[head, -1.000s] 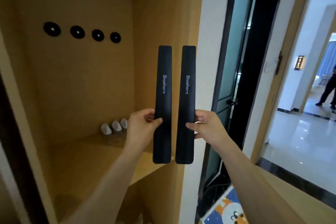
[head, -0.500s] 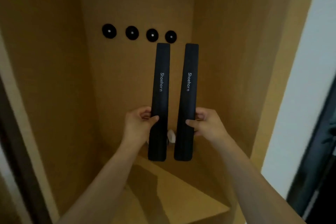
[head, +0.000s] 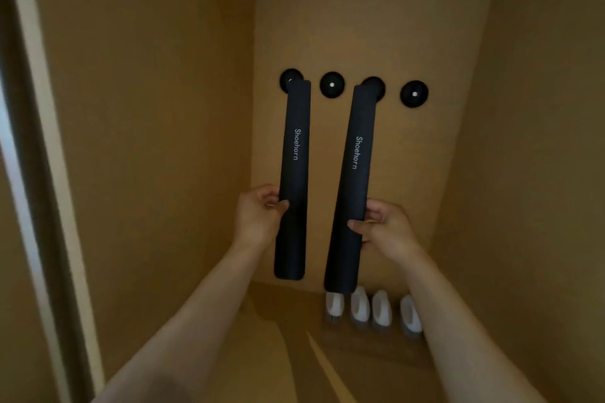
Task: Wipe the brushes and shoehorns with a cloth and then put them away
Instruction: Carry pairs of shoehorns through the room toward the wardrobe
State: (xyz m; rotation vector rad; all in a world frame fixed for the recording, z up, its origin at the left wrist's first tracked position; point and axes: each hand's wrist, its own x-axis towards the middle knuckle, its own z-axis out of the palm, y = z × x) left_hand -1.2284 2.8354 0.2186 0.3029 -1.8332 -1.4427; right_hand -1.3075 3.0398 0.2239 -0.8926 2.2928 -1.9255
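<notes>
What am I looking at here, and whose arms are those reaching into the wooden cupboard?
There is no machine here: a person wears a camera on the head, so this one picture looks forward and down along their own bare arms. The left hand grips one black shoehorn, and the right hand grips another shoehorn; both are printed with the word Shoehorn. Their tops are raised to the first and third of four black round wall mounts on the cupboard's back wall. Whether they already hang there cannot be told. Below, on the wooden shelf, stand four small white brushes in a row.
</notes>
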